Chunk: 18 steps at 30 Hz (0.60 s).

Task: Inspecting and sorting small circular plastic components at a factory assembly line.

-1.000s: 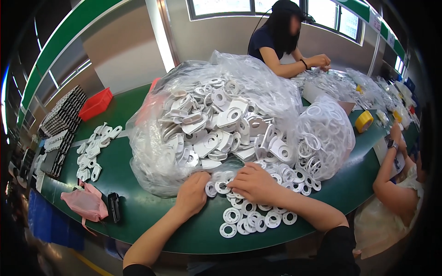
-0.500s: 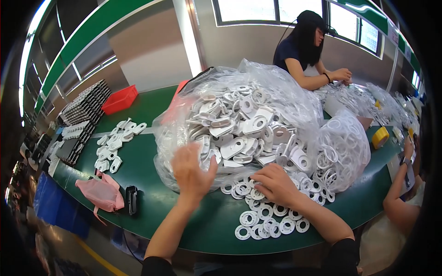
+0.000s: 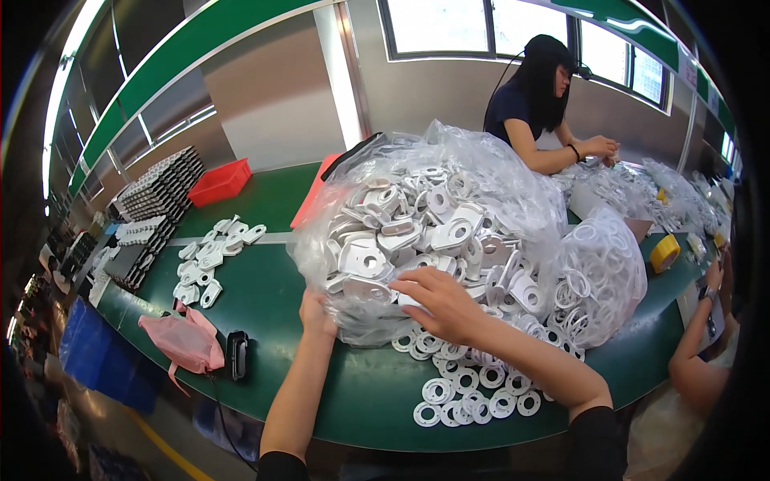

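Note:
A large clear plastic bag (image 3: 513, 172) heaped with white plastic parts (image 3: 370, 258), each with a round hole, lies wide open before me. My left hand (image 3: 318, 314) is against the bag's near left edge; the film and parts hide its fingers. Over the near side of the heap reaches my right hand (image 3: 441, 305), fingers apart and stretched leftward, with nothing seen in its grasp. Below my right forearm, flat white rings (image 3: 501, 403) lie loose on the green table (image 3: 361, 401).
Right of the heap stands a clear bag of white rings (image 3: 601, 276), near yellow tape (image 3: 664, 253). Leftward are more white parts (image 3: 210, 255), a pink pouch (image 3: 183, 341), a black case (image 3: 237, 354), a red bin (image 3: 220, 183) and stacked trays (image 3: 164, 184). A co-worker (image 3: 533, 108) sits opposite.
My left hand has moved down from the heap to the bag's near left edge, which now sits further in. My right hand has moved up and left from the loose rings onto the heap.

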Available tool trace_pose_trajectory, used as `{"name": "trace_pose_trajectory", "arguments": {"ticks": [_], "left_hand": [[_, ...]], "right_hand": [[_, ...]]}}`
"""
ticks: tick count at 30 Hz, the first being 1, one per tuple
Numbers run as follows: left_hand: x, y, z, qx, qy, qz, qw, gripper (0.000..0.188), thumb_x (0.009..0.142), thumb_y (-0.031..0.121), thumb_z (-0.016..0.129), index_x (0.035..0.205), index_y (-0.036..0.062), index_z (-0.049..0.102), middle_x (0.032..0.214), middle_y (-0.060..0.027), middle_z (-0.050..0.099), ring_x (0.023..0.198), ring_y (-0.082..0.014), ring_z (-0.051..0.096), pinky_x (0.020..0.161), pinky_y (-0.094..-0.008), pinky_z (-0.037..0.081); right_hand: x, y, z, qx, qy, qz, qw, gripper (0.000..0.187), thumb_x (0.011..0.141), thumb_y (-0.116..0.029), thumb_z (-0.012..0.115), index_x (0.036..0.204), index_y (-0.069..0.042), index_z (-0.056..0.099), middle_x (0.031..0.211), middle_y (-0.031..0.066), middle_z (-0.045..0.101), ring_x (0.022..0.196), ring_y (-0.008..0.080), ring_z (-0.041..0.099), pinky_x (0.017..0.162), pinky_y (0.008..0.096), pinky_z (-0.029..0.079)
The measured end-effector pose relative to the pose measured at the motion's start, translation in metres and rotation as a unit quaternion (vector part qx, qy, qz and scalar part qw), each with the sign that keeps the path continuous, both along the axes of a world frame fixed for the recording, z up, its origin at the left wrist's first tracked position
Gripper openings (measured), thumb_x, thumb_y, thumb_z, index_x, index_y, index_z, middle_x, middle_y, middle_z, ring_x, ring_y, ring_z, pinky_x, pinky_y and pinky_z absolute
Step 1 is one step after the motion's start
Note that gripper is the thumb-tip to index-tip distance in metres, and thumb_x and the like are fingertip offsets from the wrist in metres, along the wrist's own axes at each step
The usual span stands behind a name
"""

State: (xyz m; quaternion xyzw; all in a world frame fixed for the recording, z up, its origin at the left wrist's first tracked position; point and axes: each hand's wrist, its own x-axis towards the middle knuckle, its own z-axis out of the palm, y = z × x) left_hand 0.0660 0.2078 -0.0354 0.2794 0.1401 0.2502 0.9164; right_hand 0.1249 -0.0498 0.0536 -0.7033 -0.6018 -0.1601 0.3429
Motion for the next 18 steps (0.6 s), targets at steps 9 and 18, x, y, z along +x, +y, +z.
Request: {"name": "trace_pose_trajectory", "arguments": {"ticks": [9, 18], "left_hand": [[0.026, -0.021, 0.028, 0.202, 0.010, -0.087, 0.976, 0.067, 0.062, -0.011, 0.037, 0.128, -0.0005, 0.039, 0.121, -0.0144, 0.051, 0.104, -0.0282, 0.055, 0.087, -0.0390, 0.049], [-0.001, 0.037, -0.002, 0.316, 0.256, 0.149, 0.901, 0.042, 0.068, -0.003, 0.042, 0.109, -0.0057, 0.050, 0.093, -0.0135, 0.056, 0.084, -0.0284, 0.057, 0.074, -0.0396, 0.047]], "right_hand": [[0.034, 0.083, -0.006, 0.041, -0.113, -0.115, 0.986, 0.049, 0.073, -0.032, 0.067, 0.118, -0.021, 0.055, 0.132, 0.0065, 0.042, 0.127, 0.0304, 0.031, 0.105, 0.0516, 0.022], [0.054, 0.042, -0.025, -0.113, -0.189, -0.160, 0.962, 0.023, 0.070, -0.009, 0.058, 0.092, -0.014, 0.061, 0.128, 0.0045, 0.047, 0.132, 0.0218, 0.028, 0.110, 0.0492, 0.014]]}}
